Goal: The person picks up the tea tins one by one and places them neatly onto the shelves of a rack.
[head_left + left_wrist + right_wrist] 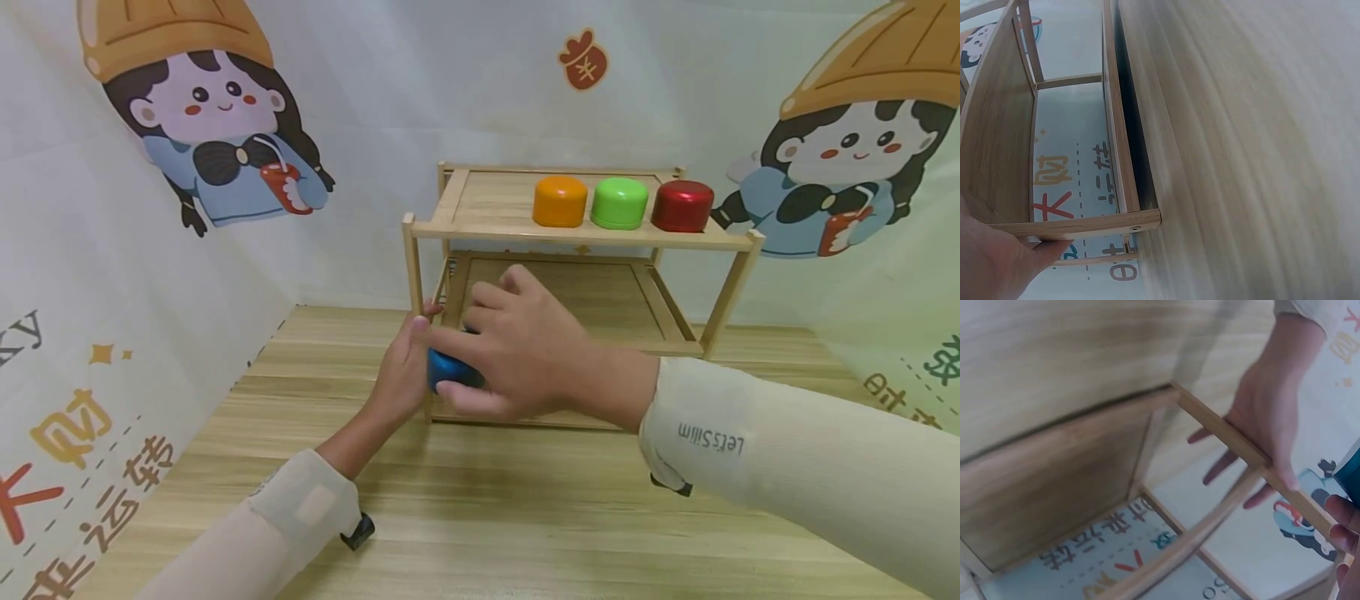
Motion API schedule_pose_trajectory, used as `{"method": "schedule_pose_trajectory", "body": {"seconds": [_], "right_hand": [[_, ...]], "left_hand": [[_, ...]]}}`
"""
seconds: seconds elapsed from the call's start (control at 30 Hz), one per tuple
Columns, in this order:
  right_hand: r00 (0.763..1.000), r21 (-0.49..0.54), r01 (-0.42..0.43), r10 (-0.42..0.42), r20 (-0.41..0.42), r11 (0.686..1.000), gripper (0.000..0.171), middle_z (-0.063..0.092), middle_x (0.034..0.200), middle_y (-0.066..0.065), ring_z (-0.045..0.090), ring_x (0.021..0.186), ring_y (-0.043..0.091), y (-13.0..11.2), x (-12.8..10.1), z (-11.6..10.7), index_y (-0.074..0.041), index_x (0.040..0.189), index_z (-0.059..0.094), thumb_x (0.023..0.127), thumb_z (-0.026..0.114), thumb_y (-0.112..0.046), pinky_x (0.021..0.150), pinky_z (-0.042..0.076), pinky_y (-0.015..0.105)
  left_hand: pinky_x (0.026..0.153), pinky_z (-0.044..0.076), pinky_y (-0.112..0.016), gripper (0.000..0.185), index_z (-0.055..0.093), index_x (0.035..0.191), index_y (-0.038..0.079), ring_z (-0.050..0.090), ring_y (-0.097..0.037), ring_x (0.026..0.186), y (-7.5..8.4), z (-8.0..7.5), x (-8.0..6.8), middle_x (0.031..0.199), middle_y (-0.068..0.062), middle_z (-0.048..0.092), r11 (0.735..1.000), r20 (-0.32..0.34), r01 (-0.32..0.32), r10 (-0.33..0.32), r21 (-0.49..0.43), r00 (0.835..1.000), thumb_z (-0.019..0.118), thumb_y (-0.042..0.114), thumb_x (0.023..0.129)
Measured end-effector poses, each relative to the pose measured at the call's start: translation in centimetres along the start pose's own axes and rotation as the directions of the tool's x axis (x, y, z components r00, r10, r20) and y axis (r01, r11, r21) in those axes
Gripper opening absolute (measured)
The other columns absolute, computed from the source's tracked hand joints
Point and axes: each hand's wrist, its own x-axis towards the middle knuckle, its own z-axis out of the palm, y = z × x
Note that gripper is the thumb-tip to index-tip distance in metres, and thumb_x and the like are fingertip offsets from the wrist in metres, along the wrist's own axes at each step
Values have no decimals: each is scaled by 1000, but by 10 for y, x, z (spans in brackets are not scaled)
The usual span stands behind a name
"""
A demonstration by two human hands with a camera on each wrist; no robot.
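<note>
In the head view my right hand [525, 346] grips a shiny blue rounded canister [450, 369] in front of the left end of a two-tier wooden shelf [585, 242]. Its fingers hide much of the canister. At the edge of the right wrist view, the right fingers [1342, 534] curl beside the blue canister [1350, 474]. My left hand [405, 367] holds the shelf's front left leg [414, 267], thumb on one side and fingers on the other. The left wrist view shows the left hand [997, 259] at that leg [1085, 225].
Orange [560, 202], green [619, 203] and red [682, 207] canisters stand in a row on the top tier, towards its right. The shelf stands on a wood-grain surface [525, 508]. A printed cloth [360, 125] forms the back and sides.
</note>
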Motion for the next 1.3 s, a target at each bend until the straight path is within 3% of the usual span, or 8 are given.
{"method": "schedule_pose_trajectory", "body": {"seconds": [0.13,0.2,0.3,0.43,0.67,0.77,1.07,1.3], "right_hand": [[1000,-2,7,-7,-24,1000,48,68,75,0,56,76,22,10,7,-5,-23,125,69,95,52,-56,72,43,45],[1000,-1,7,-7,-27,1000,47,70,77,0,57,77,23,14,10,-7,-22,122,69,95,52,-55,72,43,45],[1000,4,6,-6,-14,1000,46,74,82,1,58,80,23,21,15,-10,-22,123,69,95,52,-55,72,44,46],[1000,5,-4,4,17,1000,48,76,89,2,59,83,25,30,21,-16,-22,125,69,95,52,-56,75,45,48],[993,-13,-52,53,103,999,53,78,99,4,59,91,27,45,30,-26,-22,132,65,98,45,-58,84,46,51],[989,-27,-71,74,128,997,54,77,100,4,59,92,27,53,33,-29,-23,134,63,99,43,-58,86,46,52],[978,-55,-119,126,164,991,52,74,92,6,57,91,29,73,33,-29,-25,131,61,99,42,-59,88,45,54],[953,-67,-188,199,228,980,56,75,108,9,58,101,31,83,39,-32,-25,139,56,100,39,-61,95,43,57]], "left_hand": [[103,46,-45,64,42,151,11,53,-27,123,1,-1,-1,138,-13,56,999,5,33,-33,-1,999,19,55,110],[91,47,-42,64,44,146,12,54,-28,108,1,-1,-1,124,-14,57,998,4,58,-58,-1,998,18,57,109],[88,53,-45,62,45,141,15,55,-29,105,2,-1,-1,122,-14,56,995,8,98,-98,-5,995,18,59,108],[92,58,-59,59,43,142,14,54,-35,121,3,-1,-1,140,-15,52,993,27,118,-118,-30,993,18,56,109],[92,56,-63,62,38,154,19,43,-38,141,5,-2,-2,160,-11,39,996,28,85,-84,-29,996,19,56,109],[92,56,-64,62,38,155,21,39,-38,145,5,-1,-2,164,-7,35,997,25,69,-69,-20,997,18,58,109],[92,53,-69,60,43,150,13,34,-40,149,2,0,-2,167,-7,29,998,15,57,-57,-22,998,18,51,111],[92,54,-67,63,44,150,14,34,-39,149,1,1,-1,167,-7,30,998,4,52,-52,-30,999,18,55,110]]}}
